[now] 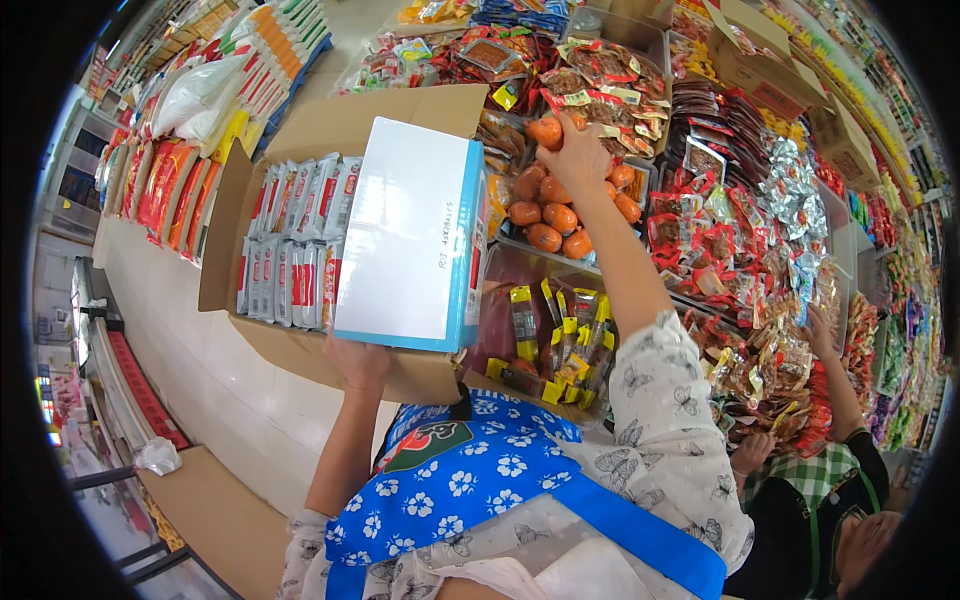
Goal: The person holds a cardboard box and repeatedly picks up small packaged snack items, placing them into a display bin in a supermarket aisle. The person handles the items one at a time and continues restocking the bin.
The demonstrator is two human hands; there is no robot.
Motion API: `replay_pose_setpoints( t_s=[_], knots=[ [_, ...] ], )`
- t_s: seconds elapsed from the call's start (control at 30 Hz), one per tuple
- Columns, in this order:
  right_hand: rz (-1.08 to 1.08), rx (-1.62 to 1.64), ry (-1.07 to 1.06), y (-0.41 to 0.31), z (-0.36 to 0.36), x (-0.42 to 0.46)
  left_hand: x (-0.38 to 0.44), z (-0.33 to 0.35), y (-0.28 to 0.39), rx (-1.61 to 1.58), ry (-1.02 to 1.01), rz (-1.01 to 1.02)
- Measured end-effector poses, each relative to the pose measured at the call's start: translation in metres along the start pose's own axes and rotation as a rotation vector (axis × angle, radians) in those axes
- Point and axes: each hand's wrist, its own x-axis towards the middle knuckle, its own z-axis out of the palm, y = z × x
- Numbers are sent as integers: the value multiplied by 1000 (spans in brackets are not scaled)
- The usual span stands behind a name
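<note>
My right hand (577, 159) reaches over a clear plastic bin and grips a round, orange-wrapped packet (545, 133). More orange-wrapped packets (559, 217) lie in the bin beneath. At the near rim of an open cardboard box (292, 346), my left hand (360, 361) holds on, its fingertips hidden. Inside that box stand two rows of silver and red packets (286, 277). A white and blue carton (409, 232) rests over the box's right part and covers what is under it.
Below the orange packets is a bin of yellow-ended packets (574, 337). Bins of red-wrapped snacks (694, 225) extend right. A co-worker's hand (819, 330) touches snacks there. Stacked sacks (161, 184) stand far left. A counter (210, 495) lies at lower left.
</note>
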Motion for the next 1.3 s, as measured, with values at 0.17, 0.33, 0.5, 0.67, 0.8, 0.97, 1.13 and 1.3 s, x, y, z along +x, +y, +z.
replay_pose_setpoints(
  t_s=[0.17, 0.33, 0.5, 0.67, 0.8, 0.97, 1.13, 1.3],
  knots=[
    [-91, -492, -121, 25, 63, 40, 4, -2, 9, -52, 23, 7],
    [-195, -334, -272, 11, 34, 39, -4, -3, -1, -45, -9, -19],
    [-223, 314, 113, 49, 29, 26, 1, -2, 11, -43, 19, 24],
    [-16, 720, 190, 51, 8, -63, -3, -3, 8, -36, 29, 6],
    [68, 700, -143, 52, 46, -174, -3, -4, 8, 0, 0, 9],
    [-133, 427, -300, 54, 112, -274, 3, -12, 17, -39, -65, -39],
    [138, -56, -310, 100, 137, -261, -1, -11, 12, 18, -42, -32],
    [153, -499, -482, 123, 160, -251, 2, -11, 15, 35, -45, -67]
  ],
)
